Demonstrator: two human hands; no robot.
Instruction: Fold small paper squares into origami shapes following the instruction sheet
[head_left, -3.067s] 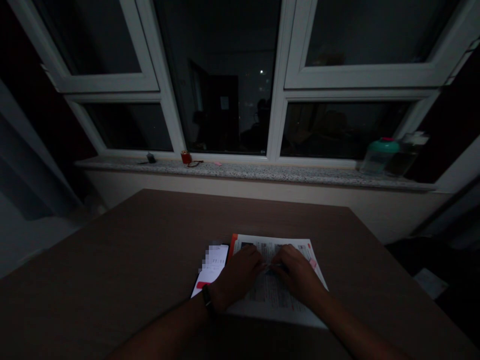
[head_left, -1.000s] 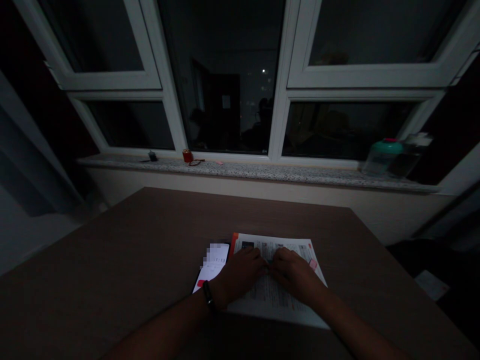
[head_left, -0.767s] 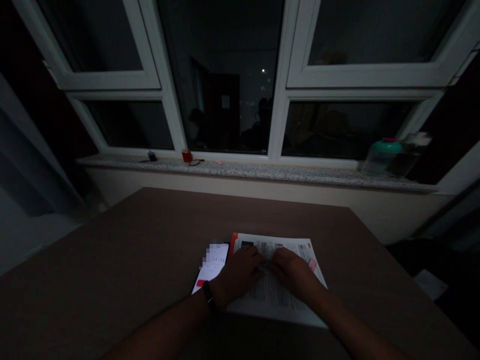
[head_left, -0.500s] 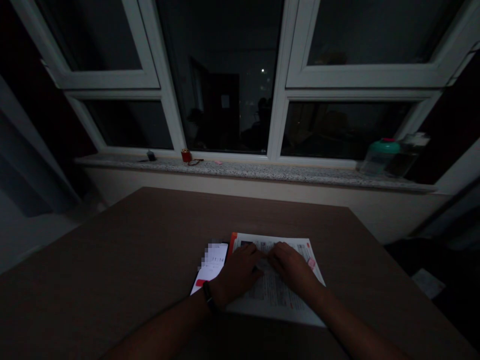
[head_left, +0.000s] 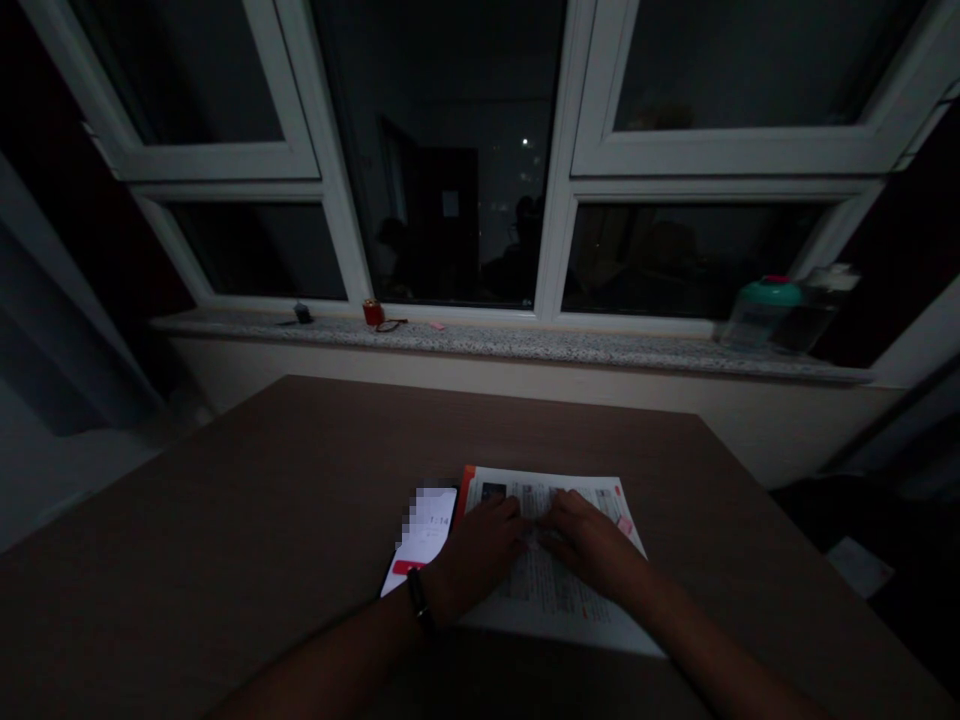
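A printed sheet (head_left: 559,600) with an orange edge lies on the brown table (head_left: 262,500) in dim light. My left hand (head_left: 476,560), with a dark band (head_left: 418,603) on its wrist, rests on the sheet's left part with curled fingers. On the right part my right hand (head_left: 592,545) also lies with curled fingers. The fingertips of both hands meet over a small pale thing (head_left: 531,536); what it is and who grips it cannot be made out. A lit phone (head_left: 420,545) lies flat just left of my left hand.
Beyond the table runs a speckled windowsill (head_left: 525,345) under dark windows. On it stand a teal-lidded container (head_left: 757,312) and a clear one (head_left: 814,305) at the right, and a small red item (head_left: 370,313) and a dark one (head_left: 302,314) at the left.
Both hands stay on the sheet with only slight shifts of the fingers where they meet. The view wobbles a little. The phone and sheet have not moved.
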